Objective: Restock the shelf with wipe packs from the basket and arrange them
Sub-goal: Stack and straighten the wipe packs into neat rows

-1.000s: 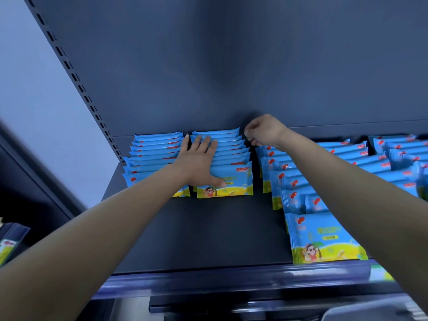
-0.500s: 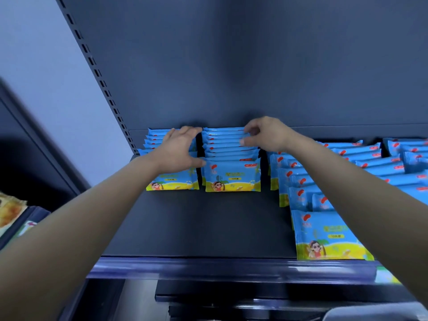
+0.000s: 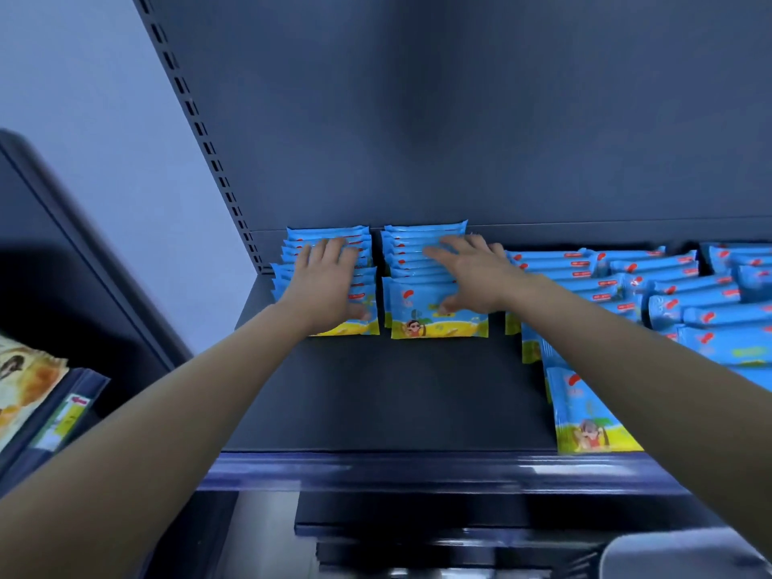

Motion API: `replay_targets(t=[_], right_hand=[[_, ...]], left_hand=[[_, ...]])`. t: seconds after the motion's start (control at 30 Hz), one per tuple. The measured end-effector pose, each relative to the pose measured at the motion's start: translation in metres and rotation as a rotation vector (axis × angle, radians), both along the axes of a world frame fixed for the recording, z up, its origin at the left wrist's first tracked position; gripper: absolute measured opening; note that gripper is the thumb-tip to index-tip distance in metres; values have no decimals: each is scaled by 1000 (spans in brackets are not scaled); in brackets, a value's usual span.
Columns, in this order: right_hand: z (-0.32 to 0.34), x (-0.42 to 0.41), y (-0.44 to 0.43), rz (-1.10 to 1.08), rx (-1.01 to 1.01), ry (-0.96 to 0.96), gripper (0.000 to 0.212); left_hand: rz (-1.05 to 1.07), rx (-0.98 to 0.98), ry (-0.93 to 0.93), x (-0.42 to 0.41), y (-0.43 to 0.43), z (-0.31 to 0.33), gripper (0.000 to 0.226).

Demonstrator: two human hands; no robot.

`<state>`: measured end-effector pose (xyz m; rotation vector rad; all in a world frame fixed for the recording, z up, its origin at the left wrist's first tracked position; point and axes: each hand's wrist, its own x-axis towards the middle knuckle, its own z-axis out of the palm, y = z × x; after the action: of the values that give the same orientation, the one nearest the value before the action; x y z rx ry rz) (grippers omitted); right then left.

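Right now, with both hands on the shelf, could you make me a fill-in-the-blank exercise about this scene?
The left hand rests on the row nearest the ____ end of the shelf.
The right hand rests on the ____ row from the left.
The wipe packs are mainly ____ in colour.
Missing words: left, second, blue.

both arms stretched forward, left hand [image 3: 323,282] flat palm-down, right hand [image 3: 470,274] flat too, fingers spread loosely
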<state>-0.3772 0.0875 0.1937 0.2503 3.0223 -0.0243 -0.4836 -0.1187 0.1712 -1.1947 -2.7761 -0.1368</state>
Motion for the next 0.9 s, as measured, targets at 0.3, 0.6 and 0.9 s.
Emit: replay_targets(t=[0.3,0.6,0.9], right_hand=[[9,16,2,-311,5,65,90],[0,19,-1,-401,-181,104,80],[6,22,11,-319,-264,118,72]], left_hand=[[-225,65,49,0,35,5,53],[-258,87,87,5,45,-5,56],[-266,184,205,15,42,-13,48]])
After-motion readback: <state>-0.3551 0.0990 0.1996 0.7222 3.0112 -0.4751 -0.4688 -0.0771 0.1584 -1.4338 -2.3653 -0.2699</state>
